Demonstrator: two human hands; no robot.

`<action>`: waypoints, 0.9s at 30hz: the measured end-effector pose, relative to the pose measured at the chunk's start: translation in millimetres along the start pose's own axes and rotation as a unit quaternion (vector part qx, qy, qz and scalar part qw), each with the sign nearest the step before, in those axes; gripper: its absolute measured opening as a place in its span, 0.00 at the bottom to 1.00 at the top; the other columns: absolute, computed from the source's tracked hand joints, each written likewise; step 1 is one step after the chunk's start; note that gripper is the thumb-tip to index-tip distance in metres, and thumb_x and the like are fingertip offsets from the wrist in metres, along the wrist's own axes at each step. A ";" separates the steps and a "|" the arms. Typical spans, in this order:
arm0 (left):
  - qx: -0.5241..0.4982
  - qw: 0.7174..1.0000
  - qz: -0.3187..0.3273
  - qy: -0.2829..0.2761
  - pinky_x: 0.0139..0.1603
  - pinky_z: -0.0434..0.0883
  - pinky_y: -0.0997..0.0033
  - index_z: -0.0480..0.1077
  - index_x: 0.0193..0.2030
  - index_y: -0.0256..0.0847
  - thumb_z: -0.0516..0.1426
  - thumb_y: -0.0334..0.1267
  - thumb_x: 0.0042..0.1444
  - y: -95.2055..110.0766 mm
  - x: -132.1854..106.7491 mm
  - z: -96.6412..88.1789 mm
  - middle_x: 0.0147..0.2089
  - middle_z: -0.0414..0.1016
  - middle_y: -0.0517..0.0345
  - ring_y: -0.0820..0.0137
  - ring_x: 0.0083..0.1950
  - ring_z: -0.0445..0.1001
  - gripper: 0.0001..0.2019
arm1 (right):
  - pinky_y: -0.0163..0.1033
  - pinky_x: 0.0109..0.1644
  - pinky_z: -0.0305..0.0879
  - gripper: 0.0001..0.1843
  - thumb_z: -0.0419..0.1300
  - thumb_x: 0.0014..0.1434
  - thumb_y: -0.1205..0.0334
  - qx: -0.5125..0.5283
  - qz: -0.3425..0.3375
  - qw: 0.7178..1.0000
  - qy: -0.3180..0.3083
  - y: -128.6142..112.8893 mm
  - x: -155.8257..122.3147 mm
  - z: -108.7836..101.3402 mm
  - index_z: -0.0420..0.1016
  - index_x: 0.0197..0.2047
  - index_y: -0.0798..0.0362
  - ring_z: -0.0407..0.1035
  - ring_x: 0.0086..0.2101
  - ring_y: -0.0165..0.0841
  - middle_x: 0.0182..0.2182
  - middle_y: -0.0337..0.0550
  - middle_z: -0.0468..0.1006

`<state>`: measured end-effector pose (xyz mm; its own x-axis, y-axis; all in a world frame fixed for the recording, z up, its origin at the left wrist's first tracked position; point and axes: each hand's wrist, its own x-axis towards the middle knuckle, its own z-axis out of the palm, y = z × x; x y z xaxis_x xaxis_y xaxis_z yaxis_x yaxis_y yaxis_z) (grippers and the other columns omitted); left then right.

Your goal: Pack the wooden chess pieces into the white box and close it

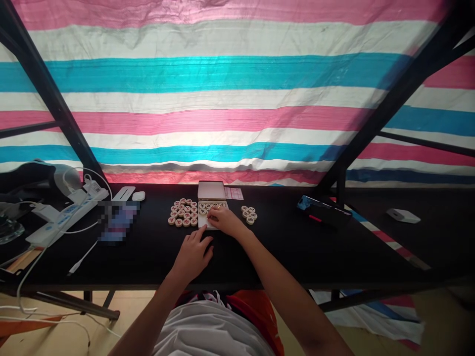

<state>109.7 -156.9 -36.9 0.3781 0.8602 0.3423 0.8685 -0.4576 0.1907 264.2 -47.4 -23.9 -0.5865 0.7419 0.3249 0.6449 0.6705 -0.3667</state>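
My right hand (218,217) reaches into a white open box (208,226), its fingers bent and closed around a Chinese chess piece at the box's inner row; the fingers partly hide it. Other round pieces with dark characters (209,205) lie in rows along the back of the box. My left hand (193,252) rests on the table just in front of the box, fingers apart, one fingertip at its front-left edge. To the left, pieces with red characters (181,213) stand grouped in rows. A smaller group of dark-lettered pieces (248,214) lies right of the box.
Behind the box lie its lid (211,190) and a printed paper slip (234,193). On the black table (282,257), a power strip (67,217) with cables, a blurred phone-like object (120,222) and a white case (138,196) sit left. A dark blue-cased device (322,207) lies right.
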 end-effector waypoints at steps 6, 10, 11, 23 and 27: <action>0.005 1.000 0.000 -0.001 0.51 0.66 0.56 0.70 0.49 0.43 0.51 0.35 0.59 0.1 0.7 -1.4 0.61 0.63 0.48 0.59 0.57 0.65 0.13 | 0.39 0.49 0.58 0.07 0.57 0.58 0.63 -0.057 0.004 0.998 0.006 -4.2 1.3 0.6 0.77 0.33 0.53 0.66 0.41 0.36 0.36 0.45 0.76; 0.000 1.000 -0.004 0.000 0.50 0.67 0.57 0.71 0.48 0.43 0.52 0.35 0.58 1.8 0.8 -3.9 0.61 0.63 0.48 0.59 0.56 0.66 0.12 | 0.39 0.49 0.58 0.11 0.55 0.59 0.57 -0.047 0.112 0.991 0.047 15.2 -6.2 -17.8 0.76 0.39 0.51 0.66 0.43 0.36 0.40 0.46 0.75; 0.000 1.000 -0.005 -0.002 0.50 0.67 0.57 0.71 0.48 0.43 0.52 0.35 0.58 2.4 0.8 -4.7 0.61 0.63 0.48 0.59 0.56 0.67 0.12 | 0.40 0.50 0.58 0.13 0.54 0.60 0.56 -0.073 0.162 0.982 0.061 23.0 -9.2 -23.6 0.75 0.42 0.52 0.66 0.44 0.37 0.41 0.48 0.75; 0.007 1.000 -0.005 -0.008 0.51 0.66 0.56 0.71 0.48 0.43 0.51 0.35 0.59 1.6 1.1 -3.1 0.62 0.62 0.48 0.59 0.56 0.67 0.12 | 0.42 0.50 0.57 0.18 0.51 0.57 0.62 -0.139 0.335 0.932 -0.009 69.6 -26.9 -38.1 0.71 0.50 0.51 0.67 0.46 0.39 0.46 0.47 0.75; 0.004 1.000 -0.006 -0.006 0.50 0.67 0.56 0.71 0.48 0.43 0.51 0.35 0.59 2.0 2.0 -3.3 0.62 0.62 0.48 0.59 0.55 0.67 0.12 | 0.40 0.51 0.57 0.16 0.51 0.58 0.63 -0.117 0.288 0.949 0.053 62.3 -21.9 -39.5 0.72 0.48 0.52 0.68 0.44 0.36 0.43 0.47 0.76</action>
<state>111.1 -156.9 -32.7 0.3709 0.8683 0.3293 0.8754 -0.4453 0.1881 336.5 -21.7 -19.4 -0.0588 0.9739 0.2192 0.9422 0.1267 -0.3103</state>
